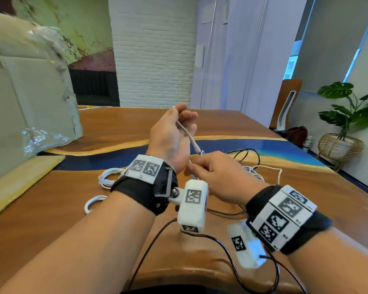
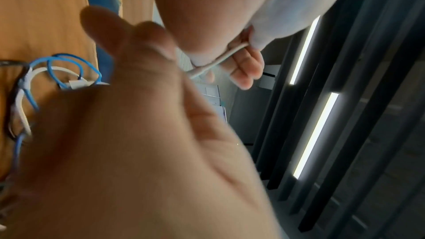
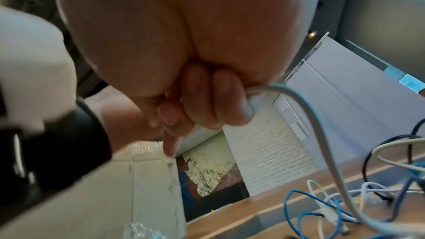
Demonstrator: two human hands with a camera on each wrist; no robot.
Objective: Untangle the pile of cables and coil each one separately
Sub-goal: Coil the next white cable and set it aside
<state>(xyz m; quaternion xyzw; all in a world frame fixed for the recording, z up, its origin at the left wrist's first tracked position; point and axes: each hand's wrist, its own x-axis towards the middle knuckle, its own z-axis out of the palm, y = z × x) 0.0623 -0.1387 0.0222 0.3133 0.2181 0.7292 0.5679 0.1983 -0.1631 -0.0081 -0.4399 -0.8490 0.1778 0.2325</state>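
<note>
Nearest, the right hand (image 1: 215,177) pinches a white cable (image 1: 189,135) just above the tabletop (image 1: 119,213). Beyond it, the raised left hand (image 1: 171,132) curls its fingers round the cable's plug end. This looks like the start of coiling. Next, likely wind it into loops. Farther off lies the pile (image 1: 253,166), still tangled.
</note>
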